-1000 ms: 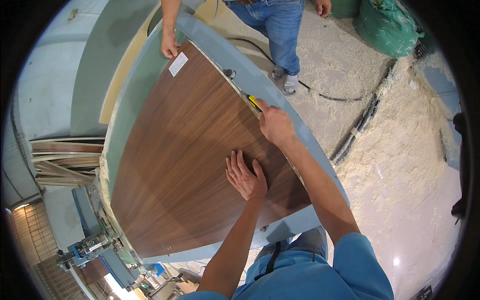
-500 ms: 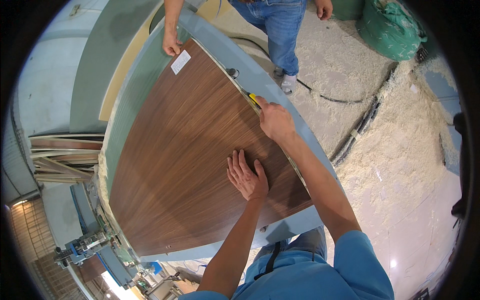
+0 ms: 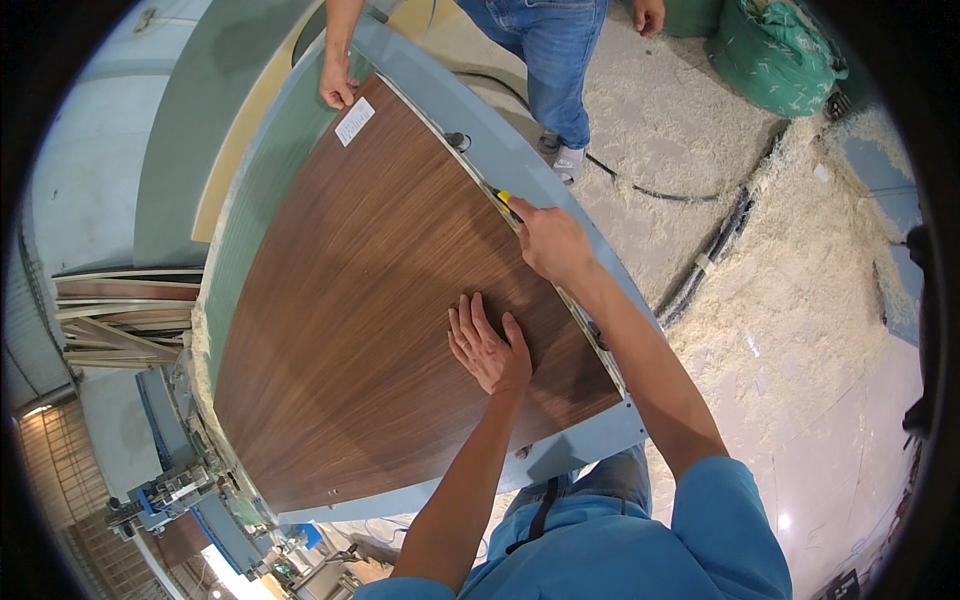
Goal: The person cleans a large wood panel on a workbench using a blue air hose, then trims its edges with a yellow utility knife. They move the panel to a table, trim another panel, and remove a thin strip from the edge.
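A large wood-grain panel in dark brown lies on a blue-grey machine table. On the panel's right half rests my left hand, palm down and fingers spread, with nothing in it. My right hand is closed around a yellow-and-black utility knife; most of its handle is hidden in the fist. The knife's tip points away from me, along the panel's right edge, where a thin pale strip shows. At the far corner, near a white label, another person's hand touches the panel's edge.
The other person, in blue jeans, stands beyond the table. Pale shavings and a thick black hose cover the floor at right, below a green sack. Strips of board are stacked at left, above machine parts.
My right hand and the knife have come slightly toward me along the panel's edge. My left hand stays flat on the panel. The whole view has shifted a little.
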{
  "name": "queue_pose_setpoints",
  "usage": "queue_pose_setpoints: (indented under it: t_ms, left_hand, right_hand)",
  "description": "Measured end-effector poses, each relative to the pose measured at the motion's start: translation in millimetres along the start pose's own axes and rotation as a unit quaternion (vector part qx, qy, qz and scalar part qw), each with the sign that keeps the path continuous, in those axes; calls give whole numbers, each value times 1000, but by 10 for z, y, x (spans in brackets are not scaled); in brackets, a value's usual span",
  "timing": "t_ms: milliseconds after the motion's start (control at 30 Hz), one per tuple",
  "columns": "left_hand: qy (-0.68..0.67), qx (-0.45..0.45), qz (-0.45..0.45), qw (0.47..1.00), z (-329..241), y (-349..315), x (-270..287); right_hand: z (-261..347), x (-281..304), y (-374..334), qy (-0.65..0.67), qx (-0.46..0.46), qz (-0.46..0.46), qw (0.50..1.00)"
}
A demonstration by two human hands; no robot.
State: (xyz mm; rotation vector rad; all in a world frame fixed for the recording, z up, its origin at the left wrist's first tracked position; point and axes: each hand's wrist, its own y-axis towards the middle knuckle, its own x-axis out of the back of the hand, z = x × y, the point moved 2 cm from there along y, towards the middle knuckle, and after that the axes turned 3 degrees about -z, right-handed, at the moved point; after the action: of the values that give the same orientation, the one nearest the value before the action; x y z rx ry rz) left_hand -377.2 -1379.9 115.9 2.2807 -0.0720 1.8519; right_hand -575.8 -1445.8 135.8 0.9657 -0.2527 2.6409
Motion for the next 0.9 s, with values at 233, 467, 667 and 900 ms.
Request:
queue_pose_setpoints:
  t_ms: [233,467,667,900]
  left_hand:
    - [-2,0,-8,1000,-22,-12,3]
    - [1,-6,-13,1000,-24,-19,3]
    - [3,-10,-9,1000,-18,-43,-6]
    - [1,-28,-30,999,-17,-59,-6]
  right_hand:
    - [-62,92,-355,3,-27,20,999]
    - [-169,192,-788,15,-35,35,999]
    - [-308,290,-1237,27,-24,41,998]
    - [-401,313,-1672,18,-21,31,999]
